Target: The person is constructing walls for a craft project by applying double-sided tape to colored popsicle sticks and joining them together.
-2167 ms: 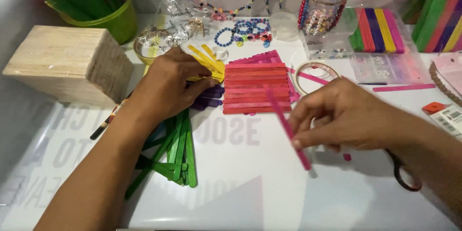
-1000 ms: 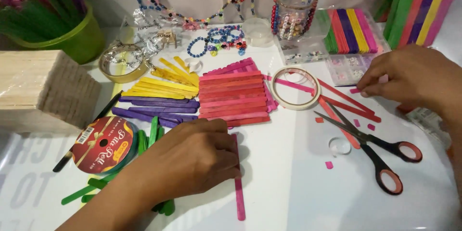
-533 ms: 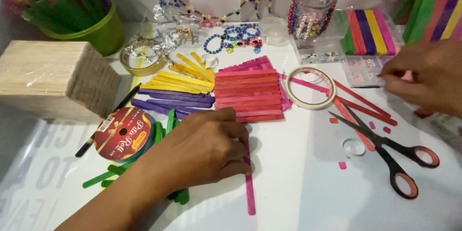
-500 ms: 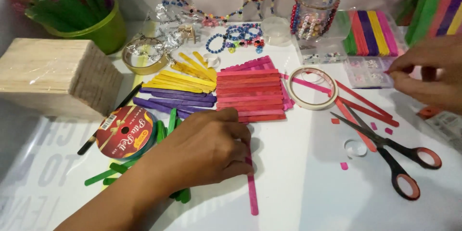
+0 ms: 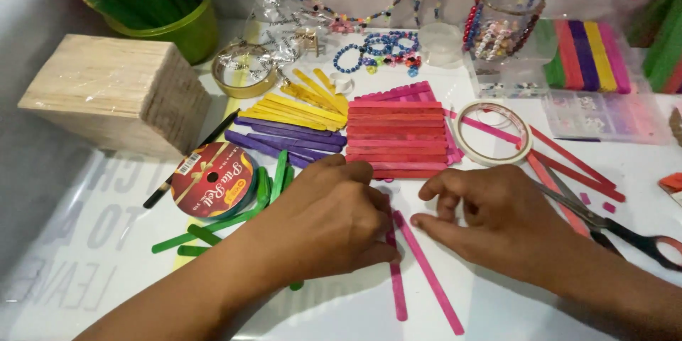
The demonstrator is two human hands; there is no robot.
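Two pink craft sticks lie side by side on the white table in front of me. My left hand (image 5: 327, 220) rests palm down with its fingers pressing the upper part of the left pink stick (image 5: 396, 280). From the right, my right hand (image 5: 490, 217) has its fingertips on the top end of the slanted second pink stick (image 5: 435, 280). The two sticks almost touch at their upper ends and spread apart toward me. Just beyond both hands is a flat row of red and pink sticks (image 5: 398, 135).
Yellow sticks (image 5: 298, 110), purple sticks (image 5: 284, 138), green sticks (image 5: 213, 231) and a red ribbon spool (image 5: 213, 181) lie left. A tape roll (image 5: 494, 133), loose red sticks (image 5: 575, 163) and scissors (image 5: 625, 231) lie right. A wooden block (image 5: 117, 92), green cup (image 5: 170, 14) and beads (image 5: 376, 50) stand behind.
My right hand came from the far right, near the bead box, to the middle with a second pink stick and laid it beside the first. My left hand stayed on the first stick.
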